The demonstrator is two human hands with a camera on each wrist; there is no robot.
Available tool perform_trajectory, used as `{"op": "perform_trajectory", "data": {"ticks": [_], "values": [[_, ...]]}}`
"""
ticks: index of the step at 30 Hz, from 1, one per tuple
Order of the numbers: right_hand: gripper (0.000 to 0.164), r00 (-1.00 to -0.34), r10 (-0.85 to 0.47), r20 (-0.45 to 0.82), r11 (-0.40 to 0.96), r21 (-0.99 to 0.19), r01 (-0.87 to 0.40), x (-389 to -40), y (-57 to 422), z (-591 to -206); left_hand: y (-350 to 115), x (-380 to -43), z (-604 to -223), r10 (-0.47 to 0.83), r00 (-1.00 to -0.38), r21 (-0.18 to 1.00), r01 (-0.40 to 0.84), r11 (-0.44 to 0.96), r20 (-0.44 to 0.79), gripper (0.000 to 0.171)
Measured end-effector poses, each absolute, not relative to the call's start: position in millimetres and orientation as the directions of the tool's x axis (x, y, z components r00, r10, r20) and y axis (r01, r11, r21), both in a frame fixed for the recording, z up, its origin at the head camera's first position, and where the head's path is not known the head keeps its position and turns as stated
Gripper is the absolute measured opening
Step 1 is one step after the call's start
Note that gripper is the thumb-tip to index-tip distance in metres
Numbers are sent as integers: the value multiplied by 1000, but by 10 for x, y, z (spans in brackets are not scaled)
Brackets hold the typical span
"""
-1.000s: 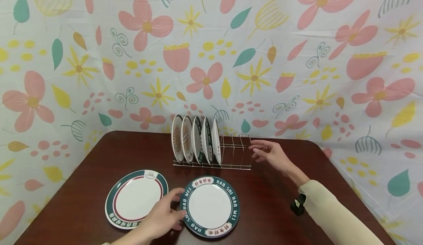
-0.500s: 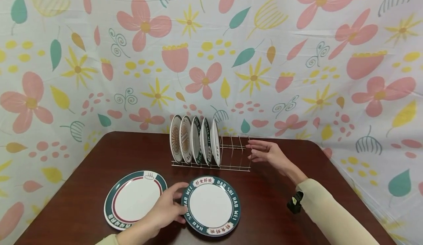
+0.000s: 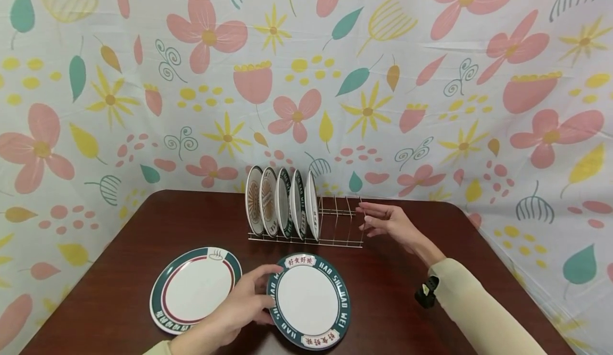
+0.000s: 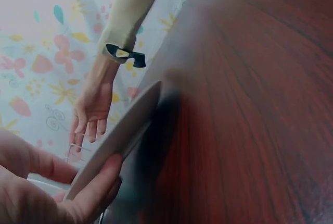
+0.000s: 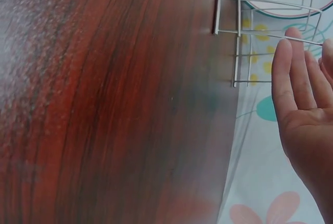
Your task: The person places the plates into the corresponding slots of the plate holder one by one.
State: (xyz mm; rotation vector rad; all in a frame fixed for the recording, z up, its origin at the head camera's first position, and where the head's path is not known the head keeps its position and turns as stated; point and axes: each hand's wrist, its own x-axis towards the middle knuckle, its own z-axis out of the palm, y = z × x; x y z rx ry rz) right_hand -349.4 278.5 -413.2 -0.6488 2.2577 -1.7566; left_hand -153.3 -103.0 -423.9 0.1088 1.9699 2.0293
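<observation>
My left hand point(image 3: 244, 302) pinches the left rim of a round plate point(image 3: 308, 302) with a white centre and a green lettered border. In the left wrist view this plate point(image 4: 117, 130) is seen edge-on, tilted over the table, with fingers on both faces. My right hand point(image 3: 392, 227) is at the right end of a wire dish rack point(image 3: 342, 244), its thumb and fingers on either side of the end wire. The right wrist view has the fingertips of this hand point(image 5: 307, 109) right at the rack's wire point(image 5: 260, 35), the fingers nearly straight.
Several plates point(image 3: 268, 203) stand upright in the left part of the rack; its right slots are bare wire. A larger green-bordered plate point(image 3: 198, 291) lies flat at left, partly behind my left forearm. Behind the dark wooden table point(image 3: 402, 312) hangs a flowered cloth point(image 3: 306, 78).
My left hand has taken hold of the green-lettered plate, which has turned and tilted and shifted slightly right. My right hand has moved slightly left onto the rack's end wire.
</observation>
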Motion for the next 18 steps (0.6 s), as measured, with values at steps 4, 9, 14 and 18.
{"op": "perform_trajectory", "data": {"ticks": [4, 9, 14, 18], "values": [[54, -883, -458, 98, 198, -958, -209, -3483, 2779, -4113, -1009, -1520, -4215, 338, -925, 981, -193, -30, -172, 68], [54, -883, -458, 104, 211, -952, -221, -3485, 2779, -4105, -981, -1519, -4185, 398, -898, 968, -237, -77, -189, 69], [54, -888, -450, 100, 211, -954, -214, -3489, 2788, -4116, -953, -1523, -4134, 439, -881, 949, -271, -164, -176, 68], [55, -889, -449, 87, 209, -957, -200, -3491, 2793, -4122, -942, -1507, -4061, 482, -867, 951, -244, -187, -128, 69]]}}
